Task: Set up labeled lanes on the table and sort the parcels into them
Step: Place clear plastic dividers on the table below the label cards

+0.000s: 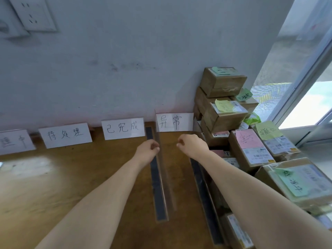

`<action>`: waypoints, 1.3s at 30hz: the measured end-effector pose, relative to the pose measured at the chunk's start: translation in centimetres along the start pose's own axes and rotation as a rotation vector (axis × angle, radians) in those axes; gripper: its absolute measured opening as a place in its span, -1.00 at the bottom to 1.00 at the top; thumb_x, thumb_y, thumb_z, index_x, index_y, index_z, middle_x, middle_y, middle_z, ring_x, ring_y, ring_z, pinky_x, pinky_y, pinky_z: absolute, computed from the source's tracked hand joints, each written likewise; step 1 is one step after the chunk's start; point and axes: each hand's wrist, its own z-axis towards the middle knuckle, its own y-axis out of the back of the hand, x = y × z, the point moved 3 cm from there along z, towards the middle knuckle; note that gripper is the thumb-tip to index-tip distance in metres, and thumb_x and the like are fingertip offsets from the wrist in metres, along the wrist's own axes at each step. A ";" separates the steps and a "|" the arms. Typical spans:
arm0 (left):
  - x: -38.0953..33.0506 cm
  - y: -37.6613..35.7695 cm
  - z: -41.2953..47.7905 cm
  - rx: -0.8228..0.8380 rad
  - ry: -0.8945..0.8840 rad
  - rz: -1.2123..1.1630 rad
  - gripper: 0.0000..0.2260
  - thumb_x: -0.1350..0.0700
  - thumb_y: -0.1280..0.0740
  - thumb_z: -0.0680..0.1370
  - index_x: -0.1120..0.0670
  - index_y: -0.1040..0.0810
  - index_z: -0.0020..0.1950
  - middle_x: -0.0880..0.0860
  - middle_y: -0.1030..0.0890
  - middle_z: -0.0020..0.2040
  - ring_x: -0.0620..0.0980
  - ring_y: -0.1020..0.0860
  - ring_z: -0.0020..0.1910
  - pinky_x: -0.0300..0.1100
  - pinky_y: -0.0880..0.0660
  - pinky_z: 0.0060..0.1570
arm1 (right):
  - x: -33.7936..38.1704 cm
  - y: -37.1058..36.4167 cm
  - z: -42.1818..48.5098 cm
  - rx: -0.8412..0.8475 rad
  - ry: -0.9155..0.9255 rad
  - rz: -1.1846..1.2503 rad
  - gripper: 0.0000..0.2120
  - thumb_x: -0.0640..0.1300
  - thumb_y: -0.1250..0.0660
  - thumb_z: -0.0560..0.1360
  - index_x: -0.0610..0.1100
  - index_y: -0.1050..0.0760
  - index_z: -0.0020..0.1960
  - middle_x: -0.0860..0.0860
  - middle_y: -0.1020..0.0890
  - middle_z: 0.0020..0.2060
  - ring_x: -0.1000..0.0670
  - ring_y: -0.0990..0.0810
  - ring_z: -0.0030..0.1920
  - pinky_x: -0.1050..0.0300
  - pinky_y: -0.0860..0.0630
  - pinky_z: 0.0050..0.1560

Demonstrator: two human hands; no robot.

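Four white label cards lean on the wall at the back of the wooden table (53, 186); the rightmost card (174, 122) stands behind the lane between my hands. A clear upright divider (162, 177) on a dark base strip runs from the wall toward me. My left hand (146, 151) has its fingers curled and its thumb tip against the divider's far part, pinching it. My right hand (193, 145) hovers to the right of that divider with loosely curled fingers, holding nothing. A second divider strip (204, 194) lies under my right forearm. Parcels (222, 81) with coloured notes are stacked at the right.
More taped cardboard boxes (251, 150) crowd the table's right edge beside a window (305, 97). A wall socket (34, 15) is at the top left. The other cards (123, 128) line the wall to the left, with bare tabletop in front of them.
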 end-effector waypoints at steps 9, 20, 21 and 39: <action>-1.2 0.9 4.6 -0.007 0.010 0.014 -0.72 0.13 -0.24 0.61 0.11 -0.43 0.33 0.08 -0.51 0.26 0.03 -0.47 0.24 -0.22 -0.39 0.11 | 0.7 1.6 5.1 0.001 0.032 -0.039 -0.72 -0.03 -0.18 0.61 -0.08 -0.46 0.28 -0.08 -0.60 0.10 -0.09 -0.59 0.02 0.04 -0.56 -0.02; -1.9 0.3 12.4 -0.001 0.102 0.021 -0.61 0.13 -0.26 0.60 0.15 -0.33 0.42 0.15 -0.46 0.35 0.13 -0.43 0.32 -0.09 -0.39 0.21 | -0.6 1.0 14.0 0.041 0.035 -0.185 -0.68 -0.10 -0.17 0.62 -0.09 -0.42 0.36 -0.10 -0.55 0.24 -0.11 -0.54 0.18 -0.04 -0.52 0.12; -1.8 0.1 13.0 0.005 0.107 0.032 -0.62 0.13 -0.27 0.60 0.15 -0.35 0.40 0.16 -0.47 0.34 0.14 -0.43 0.31 -0.08 -0.39 0.22 | -0.8 0.9 14.8 0.038 0.051 -0.195 -0.67 -0.11 -0.17 0.61 -0.10 -0.42 0.36 -0.11 -0.54 0.25 -0.13 -0.53 0.19 -0.05 -0.53 0.13; 0.4 -1.0 19.1 -0.048 0.193 0.338 -0.90 0.15 -0.20 0.57 0.13 -0.38 -0.13 0.09 -0.46 -0.21 0.09 -0.50 -0.19 -0.12 -0.44 -0.22 | -2.2 -3.0 24.6 0.080 0.065 -0.352 -0.61 -0.27 -0.14 0.56 -0.13 -0.36 0.37 -0.15 -0.48 0.28 -0.21 -0.41 0.30 -0.08 -0.32 0.27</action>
